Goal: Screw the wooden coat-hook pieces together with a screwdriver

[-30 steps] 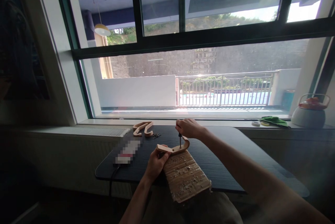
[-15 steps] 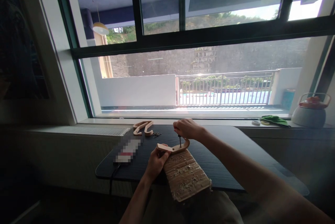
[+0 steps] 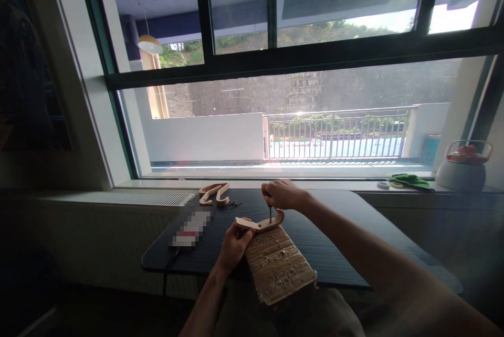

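Observation:
My left hand (image 3: 235, 245) grips the left end of a curved, light wooden hook (image 3: 264, 224), its thumb pressed on top. The hook lies across the far end of a brown, tape-covered board (image 3: 281, 266) with many small bits or holes on its face. Closed over the handle of a screwdriver (image 3: 270, 214), my right hand (image 3: 284, 194) holds it upright. The shaft's tip meets the hook near its curled right end. The handle itself is hidden by my fingers.
On the dark table (image 3: 334, 232) more wooden hooks (image 3: 214, 193) lie at the back left beside several screws (image 3: 235, 204). A blurred-out item (image 3: 191, 229) with a cable is nearer. Green gloves (image 3: 412, 181), tape rolls (image 3: 384, 185) and a kettle (image 3: 461, 171) stand on the windowsill.
The whole view has shifted very slightly. Both hands keep their grips, and the screwdriver stays at the same spot on the hook.

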